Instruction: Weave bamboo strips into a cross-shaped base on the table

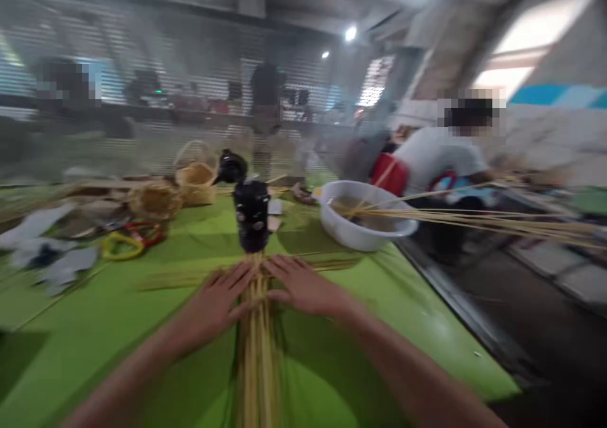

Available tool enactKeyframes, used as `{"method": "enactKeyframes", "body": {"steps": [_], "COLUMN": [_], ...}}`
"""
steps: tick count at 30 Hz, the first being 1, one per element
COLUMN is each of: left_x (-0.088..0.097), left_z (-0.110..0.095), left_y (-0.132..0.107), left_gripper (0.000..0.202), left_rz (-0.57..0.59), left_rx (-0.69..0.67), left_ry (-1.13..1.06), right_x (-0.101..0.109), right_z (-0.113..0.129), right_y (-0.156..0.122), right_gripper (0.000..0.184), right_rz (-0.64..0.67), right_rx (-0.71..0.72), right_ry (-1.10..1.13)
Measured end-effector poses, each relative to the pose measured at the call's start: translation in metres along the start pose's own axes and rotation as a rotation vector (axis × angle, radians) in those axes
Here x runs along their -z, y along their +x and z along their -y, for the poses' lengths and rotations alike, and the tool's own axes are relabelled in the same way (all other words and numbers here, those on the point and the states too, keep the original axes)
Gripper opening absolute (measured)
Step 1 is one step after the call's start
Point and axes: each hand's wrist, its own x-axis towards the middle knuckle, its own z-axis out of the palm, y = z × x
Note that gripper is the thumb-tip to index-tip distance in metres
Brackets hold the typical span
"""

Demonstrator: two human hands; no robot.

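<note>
A bundle of thin cane strips (258, 352) lies lengthwise on the green table (118, 327), crossed by another flat bundle (190, 277) running left to right. My left hand (215, 305) lies flat on the crossing from the left, fingers stretched out. My right hand (303, 287) lies flat on it from the right, fingers spread. Both palms press down on the strips where they cross. The picture is smeared by motion.
A black camera on a stand (251, 216) sits just behind the crossing. A white basin (365, 229) holds long cane strips that stick out to the right. Woven baskets (194, 184), yellow and red rings (128, 241) and grey scraps lie at the left. A seated person (441, 156) is at the right.
</note>
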Motion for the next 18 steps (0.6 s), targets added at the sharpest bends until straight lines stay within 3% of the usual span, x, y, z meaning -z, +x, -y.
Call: {"method": "enactKeyframes", "body": {"steps": [4,9,14,16,18], "left_x": [-0.026,-0.044,-0.049,-0.050,-0.052], "left_z": [0.032,0.060,0.050,0.037,0.022], "left_y": [0.013,0.027,0.034,0.035,0.033], "left_gripper": [0.072,0.070,0.061,0.060,0.063], "left_rz": [-0.160,-0.321,-0.372,-0.390,-0.394], "left_rx": [-0.104,-0.090,-0.158,-0.200,-0.267], "left_ry": [0.040,0.095,0.138,0.154,0.173], "right_x": [0.020,0.054,0.062,0.062,0.064], "right_z": [-0.003,-0.005,-0.035,-0.052,-0.068], "right_y": [-0.001,-0.019,-0.050,-0.068,-0.089], "right_gripper": [0.074,0.039,0.016,0.016,0.016], "right_rz": [-0.156,-0.520,-0.993,-1.097,-1.112], "right_rx": [-0.038,-0.086,-0.183,-0.226,-0.271], "right_ry": [-0.049,0.041,0.239,0.233,0.175]}}
